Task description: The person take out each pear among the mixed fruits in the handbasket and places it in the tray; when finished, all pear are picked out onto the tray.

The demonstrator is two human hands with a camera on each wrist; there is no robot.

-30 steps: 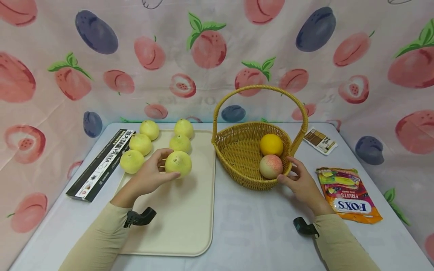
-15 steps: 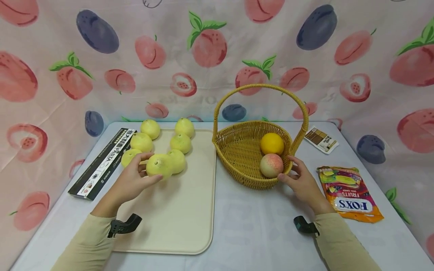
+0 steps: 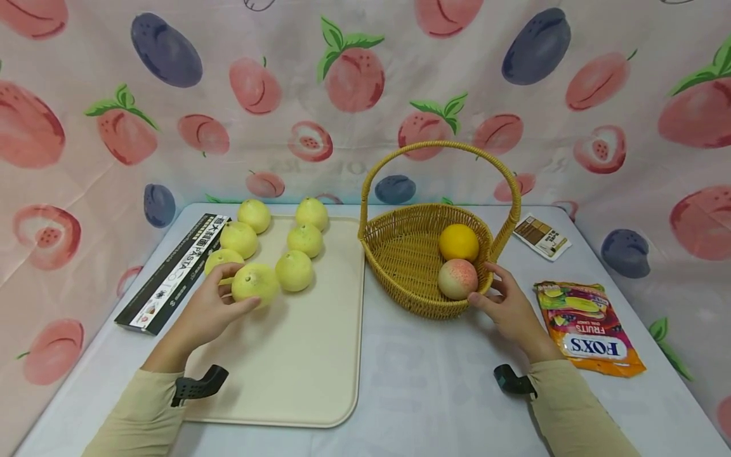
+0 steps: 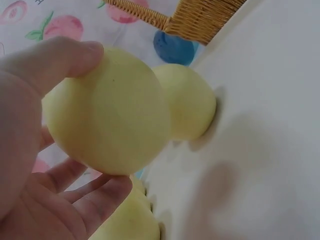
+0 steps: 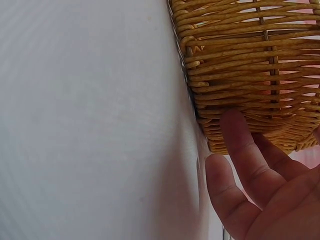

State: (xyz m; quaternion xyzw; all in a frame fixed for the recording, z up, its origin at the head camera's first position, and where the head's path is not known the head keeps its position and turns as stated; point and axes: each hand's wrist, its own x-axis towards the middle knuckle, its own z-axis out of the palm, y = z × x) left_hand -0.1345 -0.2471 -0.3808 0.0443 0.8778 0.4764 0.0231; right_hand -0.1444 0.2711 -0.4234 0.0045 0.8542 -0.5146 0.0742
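My left hand [image 3: 200,317] holds a pale yellow-green round fruit [image 3: 252,285] between thumb and fingers, above the left part of the cream tray [image 3: 308,393]. In the left wrist view, the thumb lies along one side of the held fruit [image 4: 110,115] and fingertips meet the opposite side. More of these fruits stand on the tray in two rows, a left row [image 3: 238,239] and a right row [image 3: 294,270]. My right hand [image 3: 511,314] grips the near right end of the wicker basket [image 3: 394,285]. Its fingers touch the woven outer wall [image 4: 200,20] from outside.
Inside the basket lie an orange [image 3: 459,242] and a peach [image 3: 457,279]; its tall handle [image 3: 440,145] arches over them. A black pasta box [image 3: 171,276] lies along the tray's left edge. To the right lie a candy bag [image 3: 588,327] and a small brown-and-white packet [image 3: 541,237].
My left hand has carried the fruit leftward over the tray, from the right row toward the left row, uncovering the front fruit of the right row. My right hand stays on the basket.
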